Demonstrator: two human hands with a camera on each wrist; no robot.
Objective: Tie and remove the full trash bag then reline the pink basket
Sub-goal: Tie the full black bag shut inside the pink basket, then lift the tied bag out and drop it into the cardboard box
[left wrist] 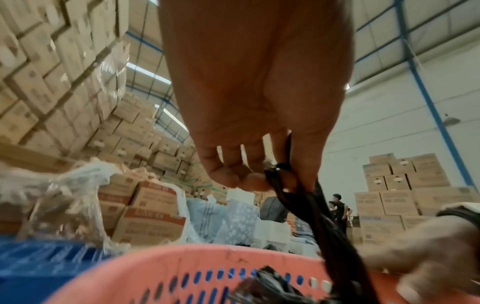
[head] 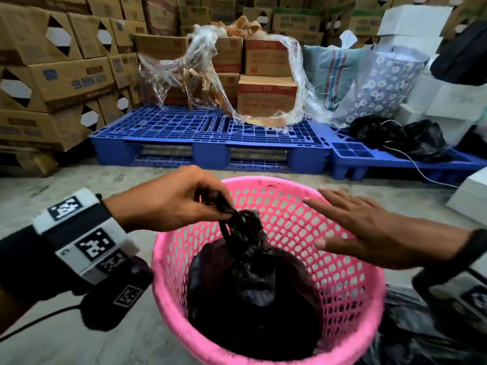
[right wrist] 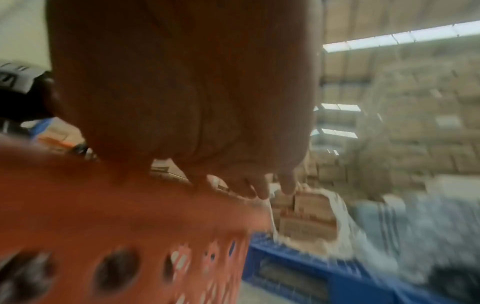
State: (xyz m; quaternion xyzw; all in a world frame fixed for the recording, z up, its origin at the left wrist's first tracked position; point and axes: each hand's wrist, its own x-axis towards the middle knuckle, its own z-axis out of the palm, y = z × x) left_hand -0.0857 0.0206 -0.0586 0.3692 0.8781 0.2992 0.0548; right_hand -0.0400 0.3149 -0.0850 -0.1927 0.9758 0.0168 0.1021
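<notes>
Tied bag, lift about to begin. At far left I have my left hand (head: 168, 198) above the near-left rim, its fingertips (left wrist: 249, 181) curled and pinching the black handle loops of the trash bag (head: 250, 283) — the loops run taut down from the pinch to a knotted neck directly below the fingers. The bag itself sits upright inside the pink basket (head: 350, 293), which stands on the concrete floor (head: 131, 338), its body well below the pinch and clear of the rim only at the neck. To the right of the knot, my right hand (head: 369, 233) lies flat with fingers straight and close together, hovering over the far-right rim; whether the palm touches the rim I cannot tell, since the right wrist view is blurred. Beyond the fingers lies a blue pallet (head: 210, 133). I judge the tying done; lifting the bag out and relining remain — a loose black bag (head: 411, 335) at lower right may be the new liner.
</notes>
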